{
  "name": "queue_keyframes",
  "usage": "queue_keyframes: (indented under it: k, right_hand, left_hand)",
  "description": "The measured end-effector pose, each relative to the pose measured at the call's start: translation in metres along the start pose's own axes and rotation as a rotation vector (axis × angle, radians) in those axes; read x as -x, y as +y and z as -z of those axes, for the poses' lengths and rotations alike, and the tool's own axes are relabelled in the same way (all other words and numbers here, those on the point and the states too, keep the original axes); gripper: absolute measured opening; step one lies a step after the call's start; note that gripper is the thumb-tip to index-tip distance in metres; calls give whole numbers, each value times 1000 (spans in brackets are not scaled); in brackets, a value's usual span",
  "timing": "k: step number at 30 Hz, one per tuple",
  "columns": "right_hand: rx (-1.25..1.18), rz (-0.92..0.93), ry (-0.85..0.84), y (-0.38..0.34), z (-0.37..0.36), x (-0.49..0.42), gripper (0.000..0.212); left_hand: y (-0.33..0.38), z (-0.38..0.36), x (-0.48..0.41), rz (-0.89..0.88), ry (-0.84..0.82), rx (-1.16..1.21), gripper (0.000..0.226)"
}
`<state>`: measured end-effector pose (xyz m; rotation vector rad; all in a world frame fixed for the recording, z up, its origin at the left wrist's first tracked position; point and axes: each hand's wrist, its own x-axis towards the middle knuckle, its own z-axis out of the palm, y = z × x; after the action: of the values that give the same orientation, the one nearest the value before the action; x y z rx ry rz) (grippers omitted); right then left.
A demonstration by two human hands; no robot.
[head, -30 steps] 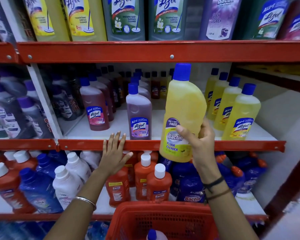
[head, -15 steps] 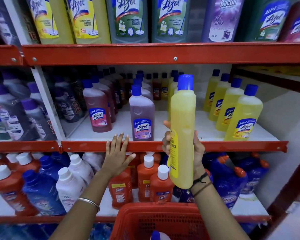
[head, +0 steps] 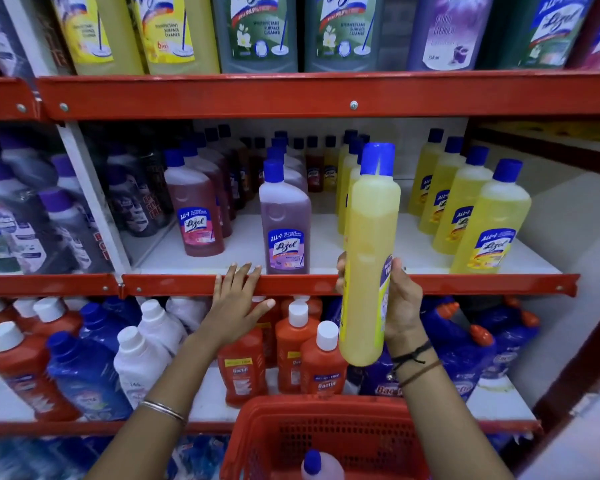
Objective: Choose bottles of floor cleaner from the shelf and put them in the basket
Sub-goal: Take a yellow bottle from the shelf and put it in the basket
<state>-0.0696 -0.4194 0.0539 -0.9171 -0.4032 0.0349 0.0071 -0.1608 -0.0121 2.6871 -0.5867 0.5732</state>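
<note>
Since a second ago we have turned the yellow bottle [head: 369,258] edge-on. Our right hand [head: 400,303] grips it upright above the red basket [head: 326,434]; our left hand [head: 238,303] rests open-fingered on the shelf edge [head: 174,284].

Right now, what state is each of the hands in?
Left hand: open, resting flat on the red shelf edge.
Right hand: closed around the yellow bottle.

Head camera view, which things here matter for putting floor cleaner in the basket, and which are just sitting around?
In play:
- yellow floor cleaner bottle, gripped by right hand
- red basket
- blue-capped bottle inside it

Idle:
- left hand on shelf edge
- purple Lizol bottle
- orange Bactin bottles
</note>
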Motion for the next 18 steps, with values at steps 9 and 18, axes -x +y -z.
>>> queue_keyframes:
  k: [9, 18]
  right_hand:
    - [389, 74, 148, -8, -1, 64, 74]
    - [697, -121, 115, 25, 35, 147, 59]
  left_hand:
    - [112, 39, 52, -175, 16, 761, 46]
    - [169, 10, 100, -35, -120, 891, 47]
